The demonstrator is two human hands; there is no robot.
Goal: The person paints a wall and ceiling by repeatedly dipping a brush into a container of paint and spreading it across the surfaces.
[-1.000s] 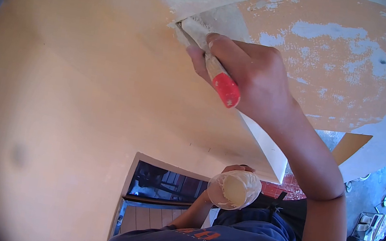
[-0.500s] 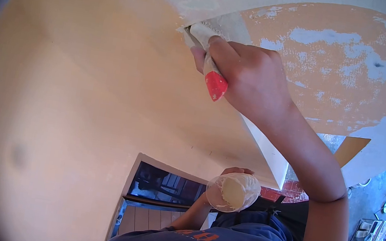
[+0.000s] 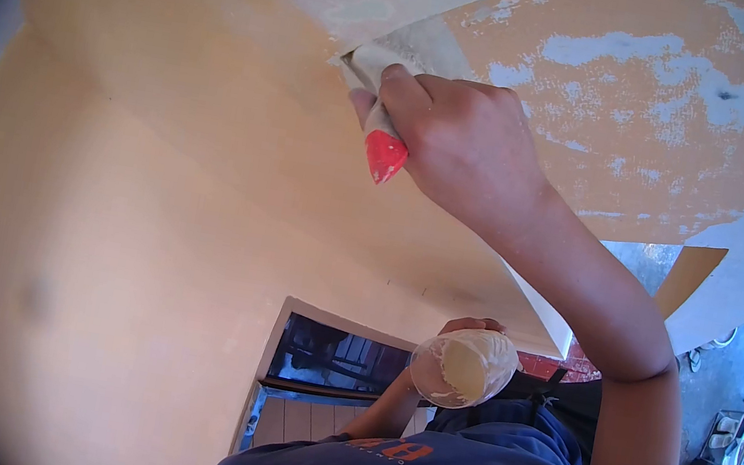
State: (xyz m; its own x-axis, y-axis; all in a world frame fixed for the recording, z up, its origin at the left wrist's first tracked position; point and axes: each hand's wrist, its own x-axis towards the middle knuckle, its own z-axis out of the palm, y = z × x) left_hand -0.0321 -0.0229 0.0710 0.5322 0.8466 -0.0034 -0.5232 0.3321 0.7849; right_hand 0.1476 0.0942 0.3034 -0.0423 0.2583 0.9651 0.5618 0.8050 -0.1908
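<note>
My right hand (image 3: pixel 464 140) is wrapped round a putty knife (image 3: pixel 385 157) with a red-ended, putty-smeared handle. The blade end is at the edge between the tan surface and the patchy white-coated surface; fingers partly hide it. Lower down, near my body, my left hand (image 3: pixel 474 325) grips a clear plastic cup (image 3: pixel 496 374). Cream-coloured putty (image 3: pixel 464 369) lies inside the cup and smears its wall. The cup is tilted, with its mouth facing the camera, and hides part of the left hand.
A smooth tan wall (image 3: pixel 149 226) fills the left side. Beside my right arm is a tan surface with patchy white filler (image 3: pixel 644 110). Below are a framed opening (image 3: pixel 333 353) and, at the lower right, a floor with assorted items (image 3: pixel 739 437).
My right hand and the putty knife have shifted slightly left in view, and the handle is angled a little differently. The cup appears slightly further right as the whole view has shifted.
</note>
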